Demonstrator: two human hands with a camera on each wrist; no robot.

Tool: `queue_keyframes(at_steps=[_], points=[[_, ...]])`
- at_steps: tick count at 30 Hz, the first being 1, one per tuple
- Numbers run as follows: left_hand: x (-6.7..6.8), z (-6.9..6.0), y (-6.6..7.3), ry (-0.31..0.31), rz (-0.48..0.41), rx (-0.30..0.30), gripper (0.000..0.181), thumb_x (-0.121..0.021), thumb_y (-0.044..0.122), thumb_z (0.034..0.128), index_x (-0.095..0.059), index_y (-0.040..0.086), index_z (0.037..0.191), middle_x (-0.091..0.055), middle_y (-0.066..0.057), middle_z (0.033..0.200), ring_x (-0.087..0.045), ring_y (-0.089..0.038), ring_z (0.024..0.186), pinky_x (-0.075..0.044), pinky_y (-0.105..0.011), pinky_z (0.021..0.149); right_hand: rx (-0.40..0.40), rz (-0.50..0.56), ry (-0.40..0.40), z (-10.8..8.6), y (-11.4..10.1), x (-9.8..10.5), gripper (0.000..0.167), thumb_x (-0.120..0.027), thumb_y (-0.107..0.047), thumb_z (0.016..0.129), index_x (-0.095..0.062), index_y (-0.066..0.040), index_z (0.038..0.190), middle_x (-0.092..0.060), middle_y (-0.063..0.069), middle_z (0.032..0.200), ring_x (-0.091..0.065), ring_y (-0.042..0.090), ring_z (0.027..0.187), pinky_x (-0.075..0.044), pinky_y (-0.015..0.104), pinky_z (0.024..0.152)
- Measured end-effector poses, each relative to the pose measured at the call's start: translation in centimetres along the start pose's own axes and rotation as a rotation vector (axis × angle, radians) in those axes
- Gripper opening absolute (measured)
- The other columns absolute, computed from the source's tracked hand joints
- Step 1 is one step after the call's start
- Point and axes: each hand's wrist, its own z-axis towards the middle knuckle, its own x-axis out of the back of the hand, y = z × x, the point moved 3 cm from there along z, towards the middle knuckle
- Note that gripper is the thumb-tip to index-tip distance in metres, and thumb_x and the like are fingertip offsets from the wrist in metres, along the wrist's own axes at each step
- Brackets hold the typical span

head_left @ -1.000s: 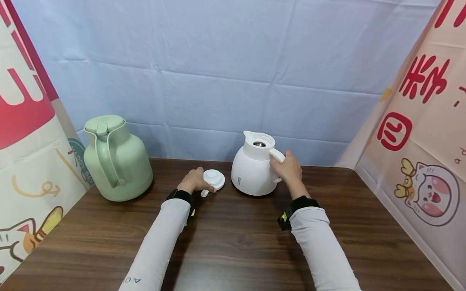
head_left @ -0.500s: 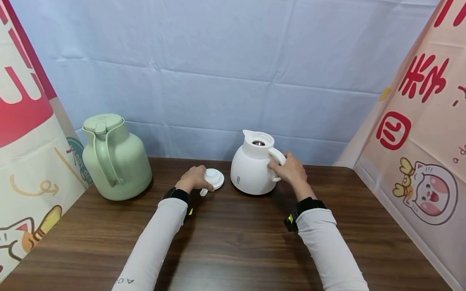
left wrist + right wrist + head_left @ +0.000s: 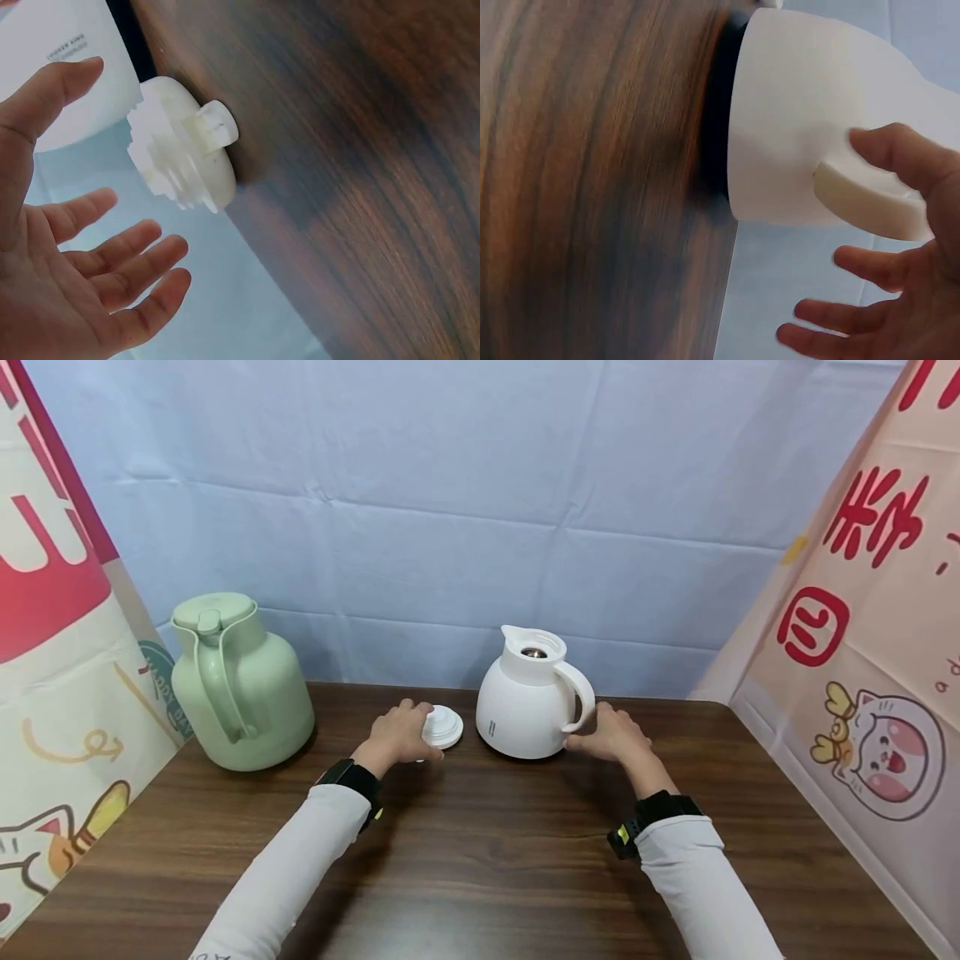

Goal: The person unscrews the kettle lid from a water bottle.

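- The white pot point(image 3: 517, 714) stands near the bench's point(image 3: 480, 860) far edge, lid point(image 3: 444, 727) just left.
- My left hand point(image 3: 401, 732) is spread by the lid, my right hand point(image 3: 613, 737) spread by the handle point(image 3: 587, 697).
- Pot seems stiff, slick, heavier: grip its handle; pinch the light lid's rim.

Head view: from above, facing forward and down, farthest off, desk point(image 3: 480, 860) across lower frame. Wrist views: close, turned sideways; left grip point(image 3: 60, 270) at left, right grip point(image 3: 911, 292) lower right. Both share white jug point(image 3: 795, 112), upper left and upper right respectively.
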Motion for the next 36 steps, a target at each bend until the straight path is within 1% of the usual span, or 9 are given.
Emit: queue_keyframes(at_steps=[4,8,11,15,18,24,30,36], points=[[0.2,-0.7,0.5,0.002,0.023,-0.042,0.083,-0.075,0.048,0.0707,-0.043,0.011,0.138,-0.046,-0.018,0.124,-0.052,-0.033,0.104,-0.045,-0.047,0.077,0.001,-0.018,-0.032,-0.7,0.5,-0.6,0.091,-0.07,-0.043,0.078,-0.026,0.009,0.138,-0.034,0.037,0.131,-0.033,0.053,0.119,-0.023,0.074,0.085],[0.2,-1.5,0.7,0.002,0.041,-0.073,0.081,-0.075,0.049,0.0716,-0.045,0.013,0.137,-0.048,-0.017,0.121,-0.053,-0.032,0.102,-0.045,-0.047,0.077,0.004,-0.026,-0.035,-1.3,0.6,-1.0,0.095,-0.071,-0.046,0.076,-0.026,0.009,0.138,-0.034,0.037,0.132,-0.032,0.054,0.12,-0.021,0.075,0.085],[0.3,-1.8,0.7,0.016,0.045,-0.082,0.079,-0.075,0.049,0.0715,-0.046,0.014,0.137,-0.049,-0.015,0.118,-0.053,-0.032,0.1,-0.045,-0.047,0.076,0.011,-0.038,-0.028,-1.6,0.4,-1.3,0.096,-0.072,-0.047,0.075,-0.027,0.009,0.138,-0.034,0.037,0.132,-0.032,0.055,0.12,-0.02,0.076,0.084],[0.3,-2.2,0.6,0.03,0.059,-0.098,0.078,-0.074,0.05,0.071,-0.049,0.014,0.135,-0.049,-0.015,0.117,-0.053,-0.032,0.1,-0.045,-0.048,0.076,0.004,-0.064,-0.041,-2.0,0.1,-1.6,0.093,-0.072,-0.046,0.076,-0.029,0.008,0.138,-0.035,0.036,0.132,-0.032,0.055,0.12,-0.021,0.075,0.085],[0.4,-2.7,0.6,0.029,0.074,-0.115,0.077,-0.074,0.05,0.071,-0.049,0.013,0.134,-0.05,-0.015,0.118,-0.052,-0.032,0.101,-0.045,-0.048,0.076,0.006,-0.073,-0.061,-2.5,-0.3,-1.9,0.089,-0.073,-0.045,0.075,-0.034,0.007,0.136,-0.038,0.034,0.131,-0.034,0.053,0.119,-0.022,0.075,0.084],[0.8,-3.9,0.3,0.041,0.091,-0.13,0.076,-0.074,0.049,0.0718,-0.05,0.012,0.133,-0.05,-0.015,0.117,-0.052,-0.031,0.1,-0.045,-0.046,0.072,0.061,-0.072,-0.08,-3.4,-1.6,-2.4,0.076,-0.075,-0.04,0.074,-0.045,0.002,0.129,-0.048,0.026,0.124,-0.041,0.046,0.116,-0.021,0.076,0.083],[1.4,-4.7,-0.1,0.084,0.096,-0.14,0.074,-0.073,0.05,0.072,-0.052,0.01,0.131,-0.051,-0.015,0.117,-0.053,-0.03,0.098,-0.046,-0.044,0.07,0.109,-0.082,-0.082,-3.9,-3.0,-3.0,0.071,-0.076,-0.038,0.074,-0.049,-0.002,0.129,-0.05,0.022,0.123,-0.043,0.043,0.116,-0.024,0.074,0.083],[2.5,-5.6,-1.3,0.149,0.056,-0.129,0.073,-0.074,0.049,0.0709,-0.053,0.009,0.129,-0.052,-0.015,0.116,-0.053,-0.032,0.098,-0.045,-0.047,0.069,0.161,-0.085,-0.074,-4.1,-4.6,-3.7,0.067,-0.077,-0.038,0.073,-0.052,-0.005,0.126,-0.051,0.019,0.123,-0.048,0.04,0.112,-0.027,0.072,0.083]])
